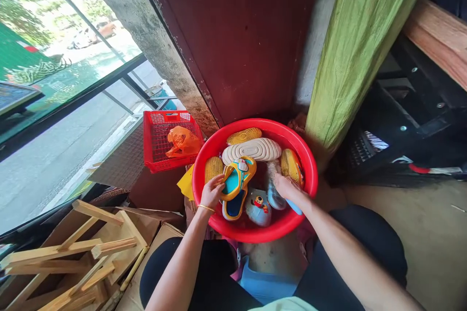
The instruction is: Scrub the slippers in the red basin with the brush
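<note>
**Concrete doorway corner, maroon metal door (233, 39): red plastic basin (255, 124) of footwear**

Basin stood centre frame, packed with shoes. Left hand (211, 193): fingers closed on a teal-and-yellow sandal (237, 175), mid-basin. Right hand (288, 188): fingers together over a clear shoe (273, 189); clamped or merely resting, cannot tell. Risk: a hard pull on the crowded pile could tip the basin or send shoes over the rim.

Sandals (251, 150) piled in tub (255, 124). Crate (155, 141) set left of tub, bag (183, 142) put in crate. Door (233, 43) stood behind tub. Wood sticks (69, 257) laid on box (146, 226), front left.
</note>
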A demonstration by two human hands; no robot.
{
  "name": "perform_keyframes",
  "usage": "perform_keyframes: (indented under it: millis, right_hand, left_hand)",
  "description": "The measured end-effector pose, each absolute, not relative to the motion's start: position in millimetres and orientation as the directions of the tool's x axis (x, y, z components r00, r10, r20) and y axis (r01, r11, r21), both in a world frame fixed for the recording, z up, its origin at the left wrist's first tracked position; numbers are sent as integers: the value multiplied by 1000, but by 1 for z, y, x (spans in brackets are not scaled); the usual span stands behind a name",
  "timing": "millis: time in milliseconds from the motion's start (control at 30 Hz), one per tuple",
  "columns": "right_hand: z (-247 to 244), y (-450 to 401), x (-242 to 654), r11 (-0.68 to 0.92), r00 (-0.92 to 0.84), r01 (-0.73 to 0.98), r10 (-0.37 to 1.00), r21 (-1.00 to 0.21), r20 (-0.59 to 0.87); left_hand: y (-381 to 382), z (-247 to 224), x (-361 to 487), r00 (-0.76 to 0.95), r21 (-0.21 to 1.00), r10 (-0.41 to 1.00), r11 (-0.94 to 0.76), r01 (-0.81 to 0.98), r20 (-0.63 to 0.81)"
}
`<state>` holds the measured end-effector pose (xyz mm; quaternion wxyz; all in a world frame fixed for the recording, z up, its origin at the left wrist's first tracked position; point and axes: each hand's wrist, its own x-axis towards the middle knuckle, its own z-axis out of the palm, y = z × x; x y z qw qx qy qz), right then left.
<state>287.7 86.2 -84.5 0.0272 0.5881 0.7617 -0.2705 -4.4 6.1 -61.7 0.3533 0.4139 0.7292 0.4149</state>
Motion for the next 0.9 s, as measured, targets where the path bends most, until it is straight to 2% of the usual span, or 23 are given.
perform_keyframes:
  millis: [100,167,200,267,333,400,467,533,633,767,900]
  right_hand:
    - [-73,86,288,156,-349,863,873,-481,-342]
    - [-62,82,289,221,-427,802,862,-555,-274]
    - [-57,78,289,261,-468,768,852,-585,-235]
    - [-49,69,284,329,-529,717,831,-614,-172]
    - [-45,58,273,398,-580,710,798,-581,-162]
    - [-46,51,260,460,-599,752,775,-472,-199]
    - [-49,54,249,465,-553,818,797,-338,-243]
    - [-50,64,241,412,-478,870,837,-271,-266]
    - [-50,74,235,379,-457,877,847,-296,-270]
    - [-48,50,231,423,-504,852,822,-308,-265]
    - [-45,34,248,442,-529,838,802,-321,-276]
  left_hand:
    - [1,-67,-1,-459,666,882,281,691,104]
    - [0,-69,10,-390,527,889,219,821,239]
    - [1,-71,15,-338,491,907,181,852,252]
    - [4,-74,24,-248,455,950,139,880,190]
    - [9,-78,27,-224,449,970,160,879,93]
    - [13,-81,27,-228,453,973,186,872,39]
    - [16,-82,27,-191,450,981,154,880,38]
    - [16,-82,31,-106,436,993,69,898,61]
    - [15,-80,42,-14,430,998,-13,903,60]
    - [15,-76,49,7,459,1000,-16,888,22]
    - [16,-70,45,-83,593,995,39,805,48]
